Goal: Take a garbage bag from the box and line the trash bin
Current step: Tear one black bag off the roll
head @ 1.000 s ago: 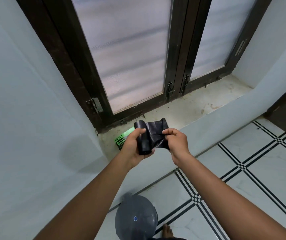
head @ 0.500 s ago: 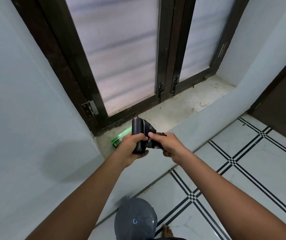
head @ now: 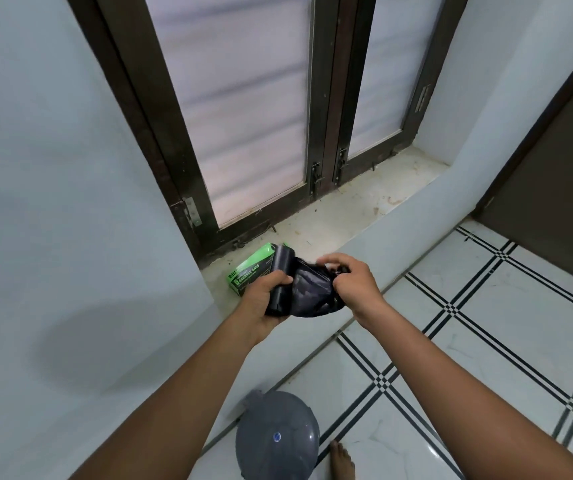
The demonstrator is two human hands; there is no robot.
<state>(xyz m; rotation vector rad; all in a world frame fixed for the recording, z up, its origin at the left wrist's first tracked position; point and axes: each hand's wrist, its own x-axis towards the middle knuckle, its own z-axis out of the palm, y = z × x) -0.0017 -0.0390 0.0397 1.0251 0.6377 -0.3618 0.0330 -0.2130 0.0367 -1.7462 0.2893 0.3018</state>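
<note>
Garbage bag roll (head: 280,278) gripped in both hands, L (head: 264,299) & R (head: 351,285)

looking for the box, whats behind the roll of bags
The green box lies on the sill behind the roll, which the left hand grips. The roll and hand cover its near end.

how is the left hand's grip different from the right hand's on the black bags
The left hand wraps around the tight roll; the right hand pinches the loose bag pulled off it. The left hand lies under the roll; the right hand comes from above. Both grip black plastic, over the sill.
</note>
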